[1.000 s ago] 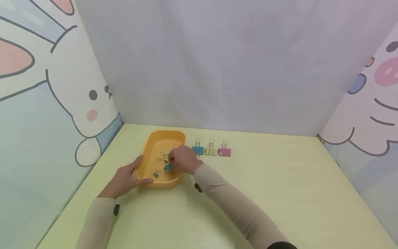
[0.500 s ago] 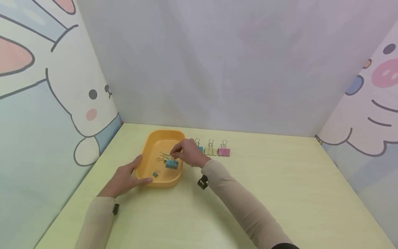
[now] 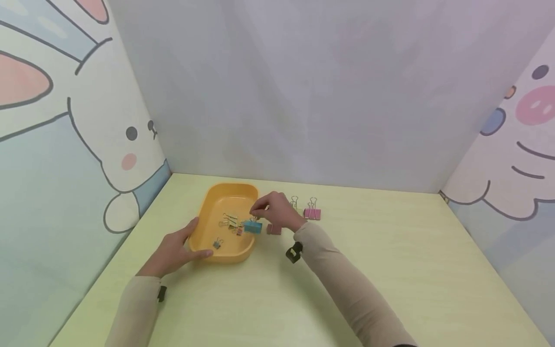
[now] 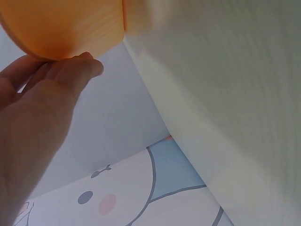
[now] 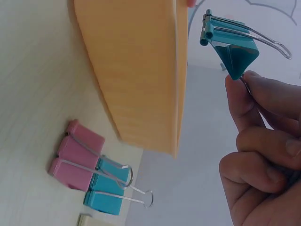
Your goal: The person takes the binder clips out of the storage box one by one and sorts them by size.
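Observation:
My right hand (image 3: pixel 277 210) pinches a large blue binder clip (image 3: pixel 253 226) by one wire handle, over the right rim of the orange tray (image 3: pixel 208 200). In the right wrist view that clip (image 5: pixel 235 56) hangs in the air above the tray's side wall (image 5: pixel 127 70). My left hand (image 3: pixel 173 250) grips the tray at its near left corner, thumb on the near rim and fingers at the left side. Inside the tray lie small binder clips: yellowish ones (image 3: pixel 232 221), a pink one (image 3: pixel 239 232) and a teal one (image 3: pixel 218 243).
Right of the tray stand large binder clips: a pink one (image 3: pixel 274 229) near its wall, a pale yellow one (image 3: pixel 297 210) and another pink one (image 3: pixel 312 214). A blue clip (image 5: pixel 106 188) shows in the right wrist view. Cartoon-printed side walls and a grey back wall (image 3: pixel 303 96) surround the table.
My right hand has lifted the large blue binder clip from among the small clips and moved it right, toward the tray's rim. My left hand stays on the tray.

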`<act>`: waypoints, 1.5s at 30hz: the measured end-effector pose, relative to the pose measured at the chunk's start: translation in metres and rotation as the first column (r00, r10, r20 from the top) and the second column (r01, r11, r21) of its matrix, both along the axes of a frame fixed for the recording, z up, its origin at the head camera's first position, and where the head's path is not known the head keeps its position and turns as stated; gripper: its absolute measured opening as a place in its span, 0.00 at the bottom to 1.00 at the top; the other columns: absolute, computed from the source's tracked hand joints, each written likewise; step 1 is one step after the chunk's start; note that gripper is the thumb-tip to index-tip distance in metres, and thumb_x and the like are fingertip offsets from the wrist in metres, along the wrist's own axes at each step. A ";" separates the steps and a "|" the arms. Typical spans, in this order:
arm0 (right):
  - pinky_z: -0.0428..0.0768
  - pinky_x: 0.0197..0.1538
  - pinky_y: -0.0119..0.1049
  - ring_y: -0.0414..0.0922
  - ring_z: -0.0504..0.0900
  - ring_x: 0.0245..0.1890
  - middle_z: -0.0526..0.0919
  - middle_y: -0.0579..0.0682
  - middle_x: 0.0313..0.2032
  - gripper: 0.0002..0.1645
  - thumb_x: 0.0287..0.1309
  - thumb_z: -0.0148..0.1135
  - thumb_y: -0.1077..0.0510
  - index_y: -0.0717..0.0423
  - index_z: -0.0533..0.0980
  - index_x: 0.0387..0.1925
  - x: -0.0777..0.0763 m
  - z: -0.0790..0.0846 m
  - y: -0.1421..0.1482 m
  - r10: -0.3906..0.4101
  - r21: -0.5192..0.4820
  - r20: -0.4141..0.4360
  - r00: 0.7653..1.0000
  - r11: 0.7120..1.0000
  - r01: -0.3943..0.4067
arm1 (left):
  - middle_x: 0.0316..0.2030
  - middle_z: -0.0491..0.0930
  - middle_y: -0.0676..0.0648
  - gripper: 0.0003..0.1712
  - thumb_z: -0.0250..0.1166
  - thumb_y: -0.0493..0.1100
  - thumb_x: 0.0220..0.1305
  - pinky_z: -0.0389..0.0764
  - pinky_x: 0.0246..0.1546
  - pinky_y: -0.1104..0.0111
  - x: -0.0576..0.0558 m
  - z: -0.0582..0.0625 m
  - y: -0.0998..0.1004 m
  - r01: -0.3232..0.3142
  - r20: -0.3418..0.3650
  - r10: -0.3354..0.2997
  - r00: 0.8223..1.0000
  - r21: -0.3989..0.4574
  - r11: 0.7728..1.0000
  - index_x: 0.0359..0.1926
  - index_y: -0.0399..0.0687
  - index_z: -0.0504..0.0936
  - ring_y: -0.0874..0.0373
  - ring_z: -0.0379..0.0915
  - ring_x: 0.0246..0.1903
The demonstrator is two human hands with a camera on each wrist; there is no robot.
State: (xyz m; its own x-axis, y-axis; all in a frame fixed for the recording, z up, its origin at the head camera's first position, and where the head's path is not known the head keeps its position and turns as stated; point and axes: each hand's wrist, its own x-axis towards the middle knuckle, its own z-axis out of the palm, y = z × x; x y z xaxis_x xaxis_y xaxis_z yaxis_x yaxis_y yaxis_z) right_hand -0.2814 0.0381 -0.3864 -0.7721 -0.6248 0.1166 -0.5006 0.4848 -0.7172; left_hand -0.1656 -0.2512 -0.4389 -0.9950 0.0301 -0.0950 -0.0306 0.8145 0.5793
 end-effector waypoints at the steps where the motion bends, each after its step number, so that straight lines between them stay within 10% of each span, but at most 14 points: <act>1: 0.83 0.36 0.26 0.42 0.88 0.34 0.91 0.50 0.36 0.08 0.64 0.66 0.60 0.58 0.88 0.40 -0.002 -0.001 0.004 -0.014 -0.003 0.012 1.000 1.000 0.014 | 0.76 0.56 0.33 0.69 0.73 0.71 0.49 0.66 0.68 0.36 0.000 0.001 0.000 -0.001 -0.001 0.001 1.000 0.002 1.000 0.79 0.42 0.48 0.31 0.55 0.74; 16: 0.77 0.36 0.29 0.56 0.88 0.40 0.91 0.53 0.35 0.09 0.64 0.66 0.58 0.59 0.88 0.39 -0.025 -0.035 0.067 -0.122 0.053 0.062 0.991 0.992 0.119 | 0.76 0.56 0.32 0.68 0.73 0.70 0.50 0.66 0.69 0.36 0.003 0.004 0.002 0.001 -0.003 -0.001 1.000 0.004 1.000 0.79 0.42 0.48 0.31 0.56 0.74; 25: 0.80 0.38 0.30 0.38 0.85 0.32 0.91 0.47 0.32 0.06 0.63 0.67 0.57 0.52 0.89 0.35 -0.034 -0.058 0.090 -0.204 0.151 0.079 0.976 0.970 0.190 | 0.76 0.55 0.33 0.68 0.73 0.69 0.51 0.65 0.69 0.36 0.004 0.007 0.002 0.004 -0.003 -0.004 1.000 0.005 1.000 0.79 0.41 0.49 0.31 0.55 0.74; 45: 0.77 0.34 0.28 0.38 0.83 0.30 0.91 0.49 0.36 0.07 0.62 0.66 0.62 0.53 0.89 0.36 -0.038 -0.058 0.088 -0.244 0.194 0.051 0.968 0.954 0.230 | 0.77 0.54 0.35 0.69 0.72 0.71 0.50 0.63 0.70 0.36 0.005 0.005 0.002 -0.012 0.003 0.012 1.000 0.007 1.000 0.80 0.44 0.48 0.32 0.54 0.75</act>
